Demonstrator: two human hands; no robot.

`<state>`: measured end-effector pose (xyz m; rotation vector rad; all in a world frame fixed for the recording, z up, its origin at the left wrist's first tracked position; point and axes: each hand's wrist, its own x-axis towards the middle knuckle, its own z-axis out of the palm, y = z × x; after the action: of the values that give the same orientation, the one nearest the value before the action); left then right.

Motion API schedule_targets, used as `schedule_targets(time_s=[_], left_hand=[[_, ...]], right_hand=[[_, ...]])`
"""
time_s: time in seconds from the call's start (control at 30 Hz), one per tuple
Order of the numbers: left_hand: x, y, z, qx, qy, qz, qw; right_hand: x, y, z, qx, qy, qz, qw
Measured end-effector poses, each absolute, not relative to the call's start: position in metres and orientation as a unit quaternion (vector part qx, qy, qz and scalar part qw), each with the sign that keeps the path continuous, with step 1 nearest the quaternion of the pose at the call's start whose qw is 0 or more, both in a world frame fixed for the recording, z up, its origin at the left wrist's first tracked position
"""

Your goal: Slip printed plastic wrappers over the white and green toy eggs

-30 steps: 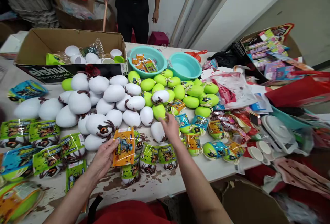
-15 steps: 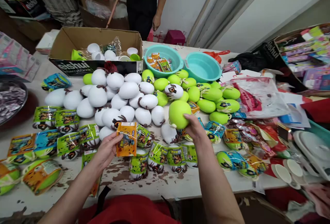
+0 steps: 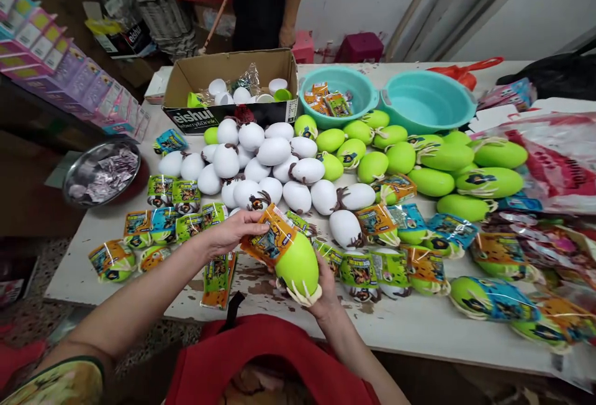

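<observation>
My right hand (image 3: 323, 296) cups a green toy egg (image 3: 298, 263) from below, near the table's front edge. My left hand (image 3: 230, 231) pinches an orange printed plastic wrapper (image 3: 270, 238) whose open end sits over the egg's top. Just behind lie several white eggs (image 3: 298, 195) with brown claw prints and several green eggs (image 3: 433, 180). Wrapped eggs (image 3: 363, 268) lie in rows to both sides of my hands.
A cardboard box (image 3: 233, 76) of egg halves stands at the back. Two teal basins (image 3: 426, 100) sit beside it, one holding small packets. A metal bowl (image 3: 100, 172) is off the table's left edge. A person in dark clothes (image 3: 267, 1) stands behind the table.
My right hand picked a green egg from the pile and brought it toward me. My left hand moved the orange wrapper onto the egg. The camera view swung left.
</observation>
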<state>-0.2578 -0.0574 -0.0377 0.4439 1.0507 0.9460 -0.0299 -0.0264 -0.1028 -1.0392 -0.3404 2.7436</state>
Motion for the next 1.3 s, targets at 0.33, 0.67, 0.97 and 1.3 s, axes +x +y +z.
schedule_targets(time_s=[0.33,0.67,0.97,1.3], left_hand=[[-0.259,-0.064,-0.050,0.203,0.530,0.372,0.734],[-0.256,-0.063,-0.038,0.295,0.487,0.336,0.750],[-0.245,-0.085,-0.048,0.262,0.637,0.515,0.511],[-0.225,-0.128,-0.066,0.205,0.519,0.395,0.730]], right_hand=[[-0.038,-0.036,-0.118,-0.313,-0.188,0.930,0.046],[-0.037,-0.024,-0.107,-0.276,-0.199,0.936,-0.085],[-0.047,-0.038,-0.102,-0.317,-0.201,0.924,0.073],[-0.037,-0.062,-0.097,-0.324,-0.269,0.895,0.145]])
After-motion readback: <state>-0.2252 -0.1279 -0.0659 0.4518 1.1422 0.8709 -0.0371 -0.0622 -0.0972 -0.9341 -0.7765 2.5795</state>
